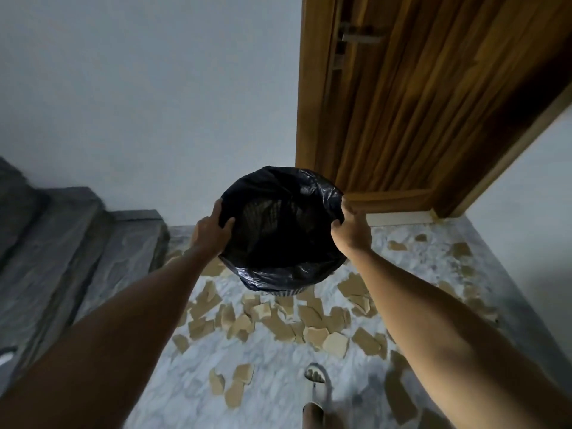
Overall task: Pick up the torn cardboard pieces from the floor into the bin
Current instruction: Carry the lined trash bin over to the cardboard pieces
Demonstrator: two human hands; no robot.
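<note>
the job looks barely begun. the torn cardboard pieces (278,323) lie scattered over the marble floor (272,366), most of them below and just behind the two hands, a few more off beyond the right hand toward the wooden door (418,103). nothing pale shows inside the bin (278,230), though its inside is too dark to be sure, so by the look of it every piece is left to gather.

the grip for now is on the bin itself, not on any cardboard. the left hand (212,233) is curled over the rim on its side, thumb hooked inside against the black liner bag (312,193), fingers outside. the right hand (351,232) clamps the opposite rim the same way, pinching liner and rim together. the bin hangs between the two hands, seemingly lifted off the floor, its mouth tipped toward the person. stone steps (62,243) rise to the outside of the left hand.
</note>
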